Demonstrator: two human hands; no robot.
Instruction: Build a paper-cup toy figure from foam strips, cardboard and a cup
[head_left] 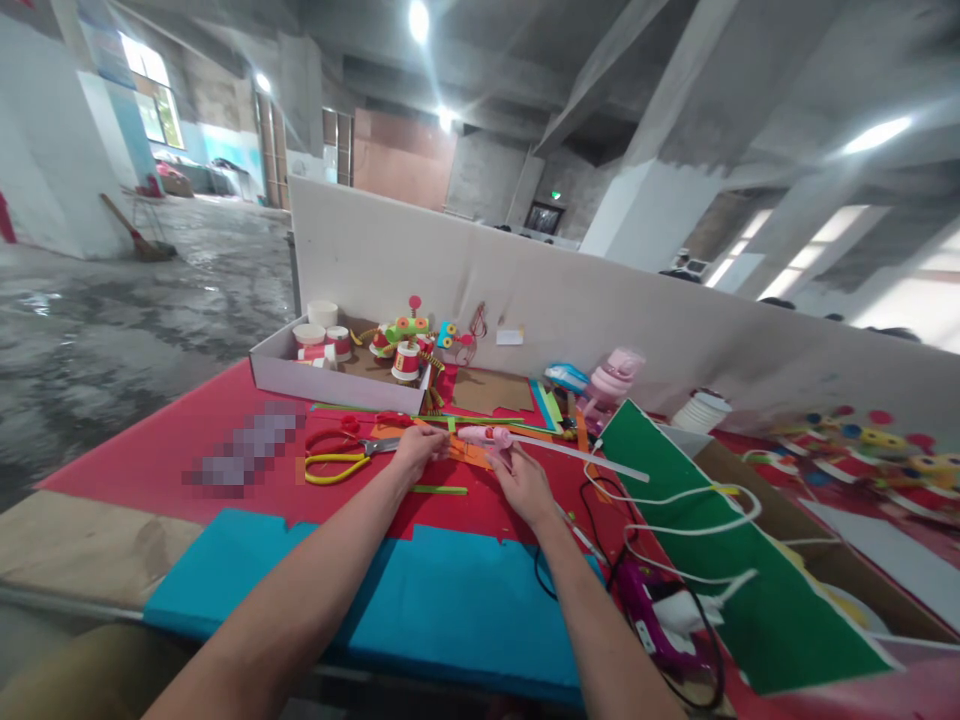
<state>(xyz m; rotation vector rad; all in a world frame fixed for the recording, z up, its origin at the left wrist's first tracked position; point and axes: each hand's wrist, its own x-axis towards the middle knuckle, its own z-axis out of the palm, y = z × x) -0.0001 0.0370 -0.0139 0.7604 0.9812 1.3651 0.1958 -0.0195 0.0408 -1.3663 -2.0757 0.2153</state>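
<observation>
Lit from above by white ceiling lamps, with haloes and streaks; brightens at far left through a window; glints off the floor. Darkens below the near blue sheet. Loses fine detail around the pink glue gun; smears at right over the toy figures. Stretches toward the edges. Shows coarse pixels at left on the red tabletop.

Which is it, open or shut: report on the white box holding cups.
Open: the box has no lid over it; paper cups and a cup figure show inside, with brown bottom bare between them.
</observation>
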